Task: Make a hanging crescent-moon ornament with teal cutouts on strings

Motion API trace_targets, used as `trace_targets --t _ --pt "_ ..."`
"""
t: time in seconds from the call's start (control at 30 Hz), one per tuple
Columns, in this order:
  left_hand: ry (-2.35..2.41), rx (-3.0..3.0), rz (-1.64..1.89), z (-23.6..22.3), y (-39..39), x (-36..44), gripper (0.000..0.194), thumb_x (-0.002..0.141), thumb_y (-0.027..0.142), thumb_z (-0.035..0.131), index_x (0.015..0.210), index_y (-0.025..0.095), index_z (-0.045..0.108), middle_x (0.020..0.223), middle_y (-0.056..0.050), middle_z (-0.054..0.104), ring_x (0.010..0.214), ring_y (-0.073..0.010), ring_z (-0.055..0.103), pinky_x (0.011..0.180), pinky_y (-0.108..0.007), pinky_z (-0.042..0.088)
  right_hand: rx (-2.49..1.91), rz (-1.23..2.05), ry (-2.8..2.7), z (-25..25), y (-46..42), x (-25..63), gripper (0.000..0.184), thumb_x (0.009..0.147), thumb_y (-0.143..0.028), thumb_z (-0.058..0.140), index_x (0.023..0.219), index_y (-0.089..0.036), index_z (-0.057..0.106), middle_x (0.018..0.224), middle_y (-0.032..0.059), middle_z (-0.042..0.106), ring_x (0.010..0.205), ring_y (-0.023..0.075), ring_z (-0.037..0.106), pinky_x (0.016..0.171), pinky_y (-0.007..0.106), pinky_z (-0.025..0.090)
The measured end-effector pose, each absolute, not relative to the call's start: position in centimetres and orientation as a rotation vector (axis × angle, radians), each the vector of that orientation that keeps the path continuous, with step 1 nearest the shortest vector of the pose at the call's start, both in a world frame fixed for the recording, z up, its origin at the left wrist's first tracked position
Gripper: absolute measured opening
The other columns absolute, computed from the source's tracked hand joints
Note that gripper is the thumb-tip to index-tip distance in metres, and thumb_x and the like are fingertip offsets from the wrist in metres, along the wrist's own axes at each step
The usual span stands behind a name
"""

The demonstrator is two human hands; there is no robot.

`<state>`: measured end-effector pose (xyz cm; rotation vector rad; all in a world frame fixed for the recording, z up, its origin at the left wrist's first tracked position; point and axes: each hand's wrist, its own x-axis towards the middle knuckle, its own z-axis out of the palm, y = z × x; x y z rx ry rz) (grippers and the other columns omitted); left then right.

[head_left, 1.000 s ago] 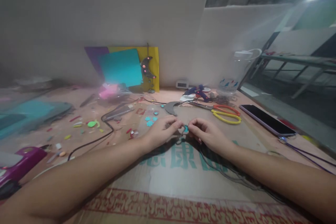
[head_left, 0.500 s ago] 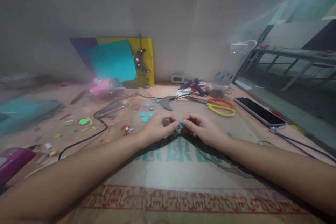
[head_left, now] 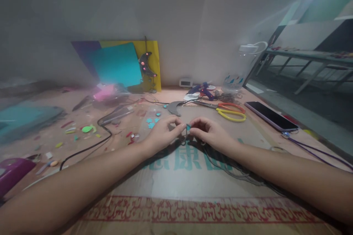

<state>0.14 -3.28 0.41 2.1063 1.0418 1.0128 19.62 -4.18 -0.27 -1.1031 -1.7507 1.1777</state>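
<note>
My left hand [head_left: 165, 133] and my right hand [head_left: 210, 132] meet at the middle of the table, thumbs and fingertips pinched. Between them shows a small teal piece [head_left: 188, 127], held at the right fingertips; its exact shape is too small to tell. A thin grey cord [head_left: 186, 137] loops at the left fingertips, which pinch it. More grey cord [head_left: 231, 172] trails from under my right hand along the right forearm. Several teal flower cutouts [head_left: 151, 125] lie just beyond my left hand. A grey crescent moon shape [head_left: 174, 108] lies farther back.
Scissors [head_left: 231, 111] with red and yellow handles lie behind my right hand, and a phone [head_left: 271, 116] to the right. A glue gun [head_left: 203, 90], bottle [head_left: 239, 69] and small white clock [head_left: 185, 82] stand at the back. Coloured scraps and a black cable [head_left: 91, 145] spread leftward.
The fingertips have drawn slightly apart, so the teal piece and a loop of grey cord show more between them. The view has shifted a little; other things stay put.
</note>
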Motion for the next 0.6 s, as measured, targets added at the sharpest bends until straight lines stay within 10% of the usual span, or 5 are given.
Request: trace_targets --t 0.6 --pt "1.000 2.284 0.996 0.02 -3.24 0.09 0.023 0.089 0.030 0.052 0.071 0.017 0.058 0.077 -0.002 0.062 0.079 -0.0170 0.058 0.076 -0.029 0.042 -1.079 1.185 -1.764 -0.43 -4.26 19.74 0.024 0.084 -0.041 0.059 0.086 -0.017 0.058 0.069 -0.0015 0.059 0.055 0.0088 0.048 0.049 0.022 0.035"
